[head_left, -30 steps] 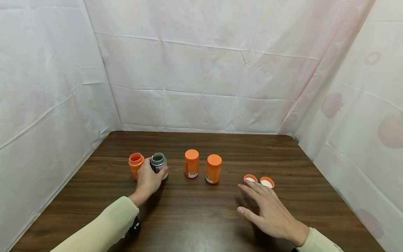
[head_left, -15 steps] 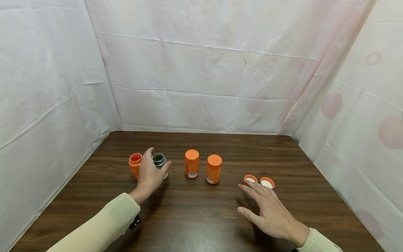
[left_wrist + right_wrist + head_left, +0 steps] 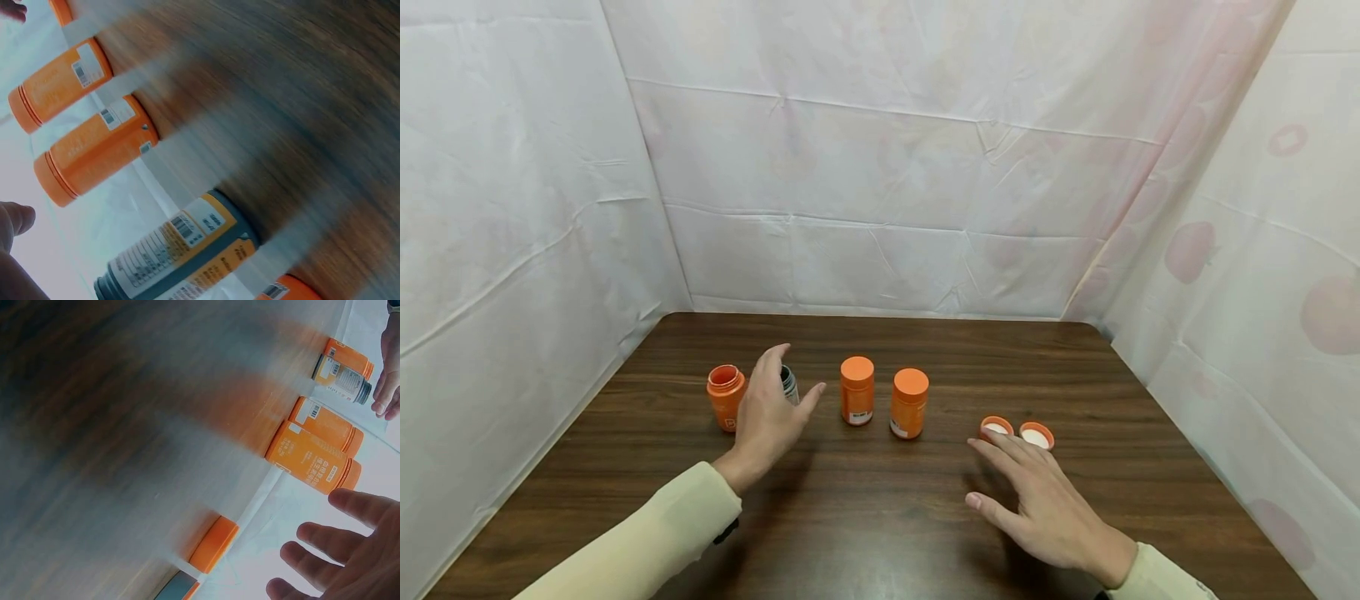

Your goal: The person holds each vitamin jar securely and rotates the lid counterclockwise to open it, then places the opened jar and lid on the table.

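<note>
My left hand (image 3: 767, 425) hovers in front of a grey uncapped bottle (image 3: 790, 386), its fingers and thumb spread and holding nothing. Most of that bottle is hidden in the head view; the left wrist view shows the grey bottle's printed label (image 3: 181, 250) clear of my fingers. Left of it stands an orange bottle (image 3: 726, 402) with its mouth uncovered. My right hand (image 3: 1048, 508) is held with relaxed, spread fingers just in front of two upturned caps (image 3: 1037, 434). In the right wrist view one cap is orange (image 3: 214, 545), the other has a grey side (image 3: 178, 586).
Two orange bottles with lids on, one (image 3: 857, 392) and another (image 3: 909, 406) to its right, stand between my hands. The dark wooden table (image 3: 865, 508) is bordered by white sheets (image 3: 880, 267) at the back and both sides.
My left hand has let go of the grey bottle and lifted a little up and to the right, its fingers spreading. The right hand and the other bottles have stayed put.
</note>
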The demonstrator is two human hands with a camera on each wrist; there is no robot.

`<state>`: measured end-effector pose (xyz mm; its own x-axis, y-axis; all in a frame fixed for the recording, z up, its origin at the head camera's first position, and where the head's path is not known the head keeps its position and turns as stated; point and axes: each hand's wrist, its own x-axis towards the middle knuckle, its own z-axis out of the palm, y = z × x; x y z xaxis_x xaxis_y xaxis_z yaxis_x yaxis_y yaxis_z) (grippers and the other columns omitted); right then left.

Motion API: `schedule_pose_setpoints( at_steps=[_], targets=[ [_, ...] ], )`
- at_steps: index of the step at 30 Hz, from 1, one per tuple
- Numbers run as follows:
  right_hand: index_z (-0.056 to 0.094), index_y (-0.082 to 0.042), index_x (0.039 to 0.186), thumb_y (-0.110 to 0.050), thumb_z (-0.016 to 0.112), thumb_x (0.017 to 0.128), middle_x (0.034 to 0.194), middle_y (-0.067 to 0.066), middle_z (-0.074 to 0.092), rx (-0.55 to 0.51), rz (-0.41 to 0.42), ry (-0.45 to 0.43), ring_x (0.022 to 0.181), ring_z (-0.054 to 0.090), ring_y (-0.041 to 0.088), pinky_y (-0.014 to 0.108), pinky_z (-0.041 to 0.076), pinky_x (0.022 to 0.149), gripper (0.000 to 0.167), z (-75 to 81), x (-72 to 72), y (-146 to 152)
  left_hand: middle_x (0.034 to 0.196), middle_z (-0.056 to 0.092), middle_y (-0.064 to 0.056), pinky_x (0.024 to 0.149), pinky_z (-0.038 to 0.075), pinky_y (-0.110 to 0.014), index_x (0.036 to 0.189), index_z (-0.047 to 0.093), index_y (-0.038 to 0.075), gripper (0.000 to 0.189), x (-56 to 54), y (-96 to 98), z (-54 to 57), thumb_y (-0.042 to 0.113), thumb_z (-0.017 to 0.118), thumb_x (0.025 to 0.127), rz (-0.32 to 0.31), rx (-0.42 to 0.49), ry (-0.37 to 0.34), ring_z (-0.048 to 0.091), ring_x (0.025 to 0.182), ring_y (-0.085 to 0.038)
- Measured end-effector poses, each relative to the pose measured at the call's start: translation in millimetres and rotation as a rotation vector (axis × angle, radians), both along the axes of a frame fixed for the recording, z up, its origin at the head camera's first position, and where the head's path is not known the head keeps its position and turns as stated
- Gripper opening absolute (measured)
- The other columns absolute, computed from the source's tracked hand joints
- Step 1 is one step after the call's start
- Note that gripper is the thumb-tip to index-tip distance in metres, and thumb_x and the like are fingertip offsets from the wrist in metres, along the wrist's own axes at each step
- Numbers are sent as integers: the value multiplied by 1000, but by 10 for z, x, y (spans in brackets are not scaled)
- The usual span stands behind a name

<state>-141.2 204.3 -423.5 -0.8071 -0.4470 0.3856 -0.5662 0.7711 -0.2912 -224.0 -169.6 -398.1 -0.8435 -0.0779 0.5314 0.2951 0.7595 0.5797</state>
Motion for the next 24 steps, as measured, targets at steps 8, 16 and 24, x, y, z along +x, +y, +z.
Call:
schedule_pose_setpoints(
  at_steps=[8,16,24],
  targets=[
    [52,-27,150,-53,68,95,155,0,47,-1,-11,-15,139,46,34,61,31,109,63,3,4,-19,144,53,-19,105,45,-55,143,48,-1,78,52,117,-3,25,89,82,-54,-65,120,52,130,-37],
    [52,-26,150,-48,70,95,153,-2,49,-6,-15,-26,142,44,29,60,30,109,62,-1,12,-41,139,57,-18,102,48,-53,141,51,-1,74,140,274,-45,24,89,82,-121,-50,130,55,127,-35],
    [50,-26,151,-50,69,96,154,-3,48,-12,10,-38,142,43,26,59,30,111,63,-6,24,-89,136,59,-16,104,47,-52,139,53,-1,71,195,349,-149,26,88,84,-133,2,37,57,126,-34]
  ],
)
